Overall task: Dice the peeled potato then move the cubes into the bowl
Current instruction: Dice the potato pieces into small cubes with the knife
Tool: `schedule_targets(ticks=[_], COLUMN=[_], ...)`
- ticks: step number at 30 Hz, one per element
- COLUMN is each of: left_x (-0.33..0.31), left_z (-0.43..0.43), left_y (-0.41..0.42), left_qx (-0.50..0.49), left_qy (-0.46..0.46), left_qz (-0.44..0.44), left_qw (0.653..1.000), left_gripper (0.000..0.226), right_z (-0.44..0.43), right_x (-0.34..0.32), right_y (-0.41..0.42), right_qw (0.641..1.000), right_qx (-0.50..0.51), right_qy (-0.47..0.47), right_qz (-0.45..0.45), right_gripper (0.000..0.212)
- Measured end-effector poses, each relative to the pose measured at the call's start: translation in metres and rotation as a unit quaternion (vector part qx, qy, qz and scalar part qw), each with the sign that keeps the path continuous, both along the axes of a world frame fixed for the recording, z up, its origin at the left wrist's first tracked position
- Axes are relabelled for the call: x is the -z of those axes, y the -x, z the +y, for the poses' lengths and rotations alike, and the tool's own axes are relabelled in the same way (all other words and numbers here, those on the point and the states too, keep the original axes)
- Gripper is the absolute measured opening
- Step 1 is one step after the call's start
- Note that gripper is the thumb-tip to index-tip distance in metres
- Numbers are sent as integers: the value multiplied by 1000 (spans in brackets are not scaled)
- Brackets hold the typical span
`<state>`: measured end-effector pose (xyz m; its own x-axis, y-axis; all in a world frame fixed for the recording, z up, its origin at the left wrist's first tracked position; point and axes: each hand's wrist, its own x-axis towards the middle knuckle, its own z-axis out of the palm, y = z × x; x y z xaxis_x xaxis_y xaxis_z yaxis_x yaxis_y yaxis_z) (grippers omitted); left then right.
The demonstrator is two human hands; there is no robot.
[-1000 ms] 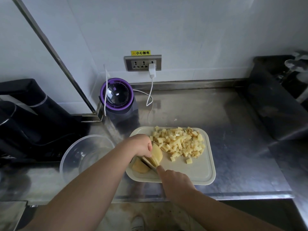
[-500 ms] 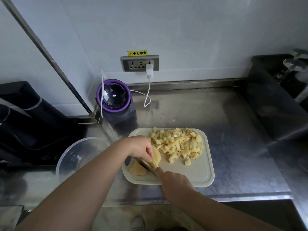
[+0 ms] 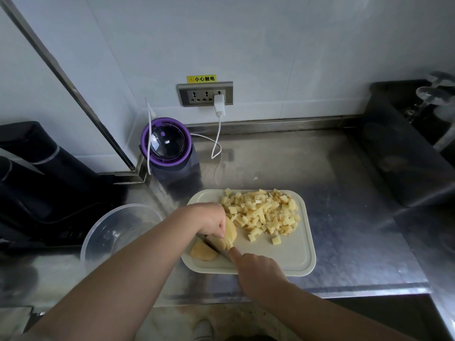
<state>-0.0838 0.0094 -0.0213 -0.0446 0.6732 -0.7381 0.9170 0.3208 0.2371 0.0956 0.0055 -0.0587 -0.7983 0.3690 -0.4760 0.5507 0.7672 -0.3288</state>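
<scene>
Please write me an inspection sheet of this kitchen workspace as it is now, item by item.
Surface: steel counter; cutting board lies near its front edge.
Job's things: potato on the board, knife blade against it; cut piece beside it; cubes piled on the far side; clear bowl left of the board, no cubes inside.
Clutter: purple-rimmed appliance behind the board; dark machine far left.
Hands: left hand holds the potato; right hand grips the knife.
Cables: charger in the wall socket; its white cable hangs to the counter.
Surroundings: white wall; sink at right.

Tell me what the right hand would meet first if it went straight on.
The right hand probably meets the potato under its knife, then the left hand holding it; depth unclear.
</scene>
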Motion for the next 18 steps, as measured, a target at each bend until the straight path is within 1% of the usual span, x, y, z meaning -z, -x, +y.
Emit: schedule_targets(ticks=[4,11,15,18], left_x=[1,1,2,3], left_z=[-5,-9,-9,-7], left_y=[2,5,5,5], left_qx=[-8,-9,-17,-27], left_qy=[-23,-67,-62,-41], left_qz=[2,5,13,30], left_qw=[1000,998,998,998], left_gripper=[25,20,18,18], right_z=[0,1,1,1], right_x=[-1,-5,-6,-5], right_y=[0,0,1,1], right_qw=[1000,1000,1000,1000], right_qx=[1,1,0,-4], right_qy=[2,6,10,5], right_qz=[-1,-6,-9,-11], right_gripper=[55,56,57,55])
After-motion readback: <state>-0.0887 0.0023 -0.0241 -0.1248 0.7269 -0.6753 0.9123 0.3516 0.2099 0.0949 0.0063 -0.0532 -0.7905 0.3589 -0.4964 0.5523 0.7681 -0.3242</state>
